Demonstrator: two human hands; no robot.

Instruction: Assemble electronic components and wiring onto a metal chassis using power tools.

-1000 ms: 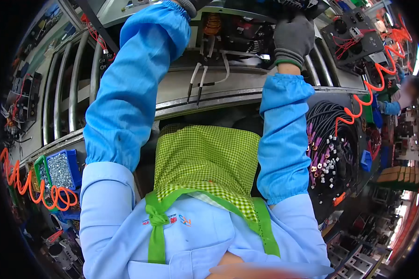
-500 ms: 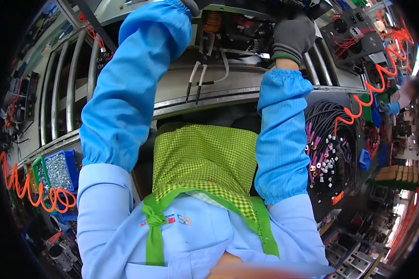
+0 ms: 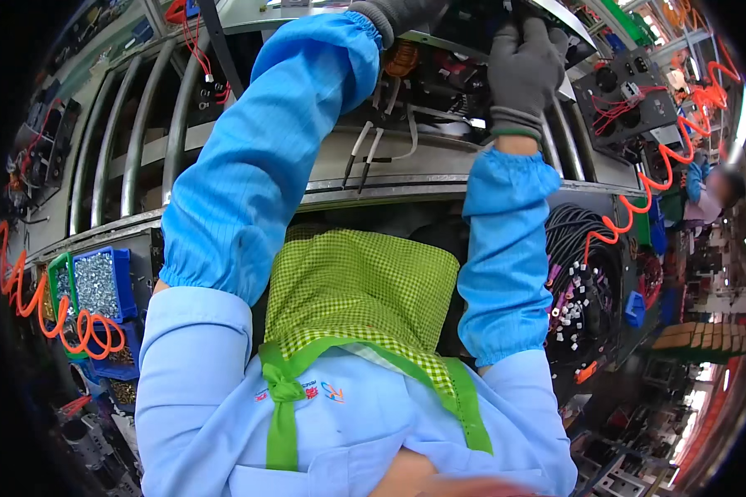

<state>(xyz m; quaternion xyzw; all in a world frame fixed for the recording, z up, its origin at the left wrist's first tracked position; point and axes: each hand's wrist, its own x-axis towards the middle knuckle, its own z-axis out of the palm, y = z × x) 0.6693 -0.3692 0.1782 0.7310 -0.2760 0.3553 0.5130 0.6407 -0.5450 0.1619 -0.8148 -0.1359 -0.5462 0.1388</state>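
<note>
My left hand point(image 3: 399, 16), in a dark grey glove, lies against a dark panel point(image 3: 452, 43) at the top edge of the view; its fingers run out of sight. My right hand point(image 3: 522, 83), gloved alike, reaches up to the panel's right part with its fingers stretched and apart. Under the panel is an open machine housing with a copper-coloured coil point(image 3: 402, 60) and dark parts inside. White-sleeved cables point(image 3: 377, 149) with black ends hang from it over the metal bench edge point(image 3: 373, 189).
Steel rollers point(image 3: 141, 141) lie to the left. Blue and green bins of small metal fasteners point(image 3: 97, 286) stand at lower left, beside an orange coiled hose point(image 3: 83, 331). On the right are bundled black cables point(image 3: 584, 228), a black part with red wires point(image 3: 626, 99) and another person point(image 3: 704, 195) farther off.
My right hand's fingers have gone from curled to stretched upward. More of my left hand shows, farther right along the panel. The whole view has shifted slightly.
</note>
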